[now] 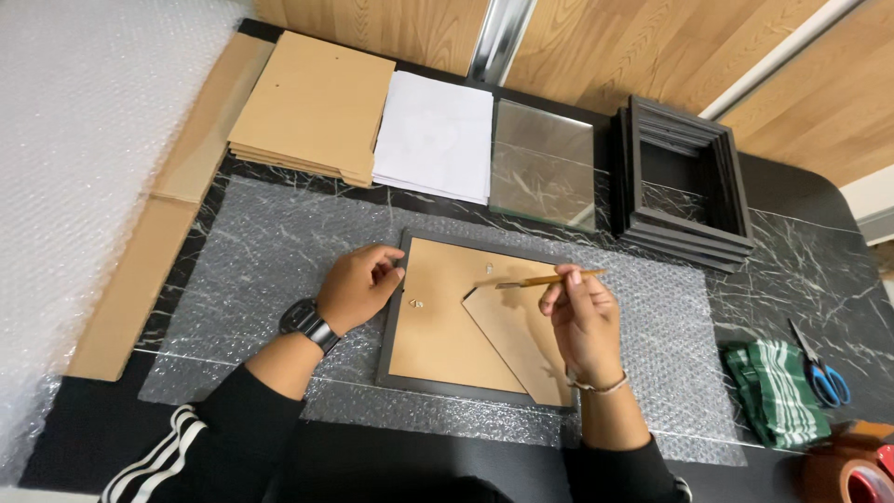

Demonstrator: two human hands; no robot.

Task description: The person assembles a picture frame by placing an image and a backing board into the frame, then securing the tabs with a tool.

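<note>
Head view. A picture frame (438, 377) lies face down on bubble wrap (279, 251) at the centre of a dark marble table (801, 261), its brown backing board uppermost with the stand flap folded flat. The left hand (358, 284) is loosely curled, fingertips resting on the frame's left edge. The right hand (582, 317) is clamped on a thin yellow-handled tool (549, 278), whose tip sits on the backing near the top edge. Behind lie a stack of boards (312, 107), white sheets (436, 138), glass panes (543, 166) and stacked black frames (680, 182). At right lie a green cloth (778, 391), scissors (819, 368) and tape rolls (852, 470).
</note>
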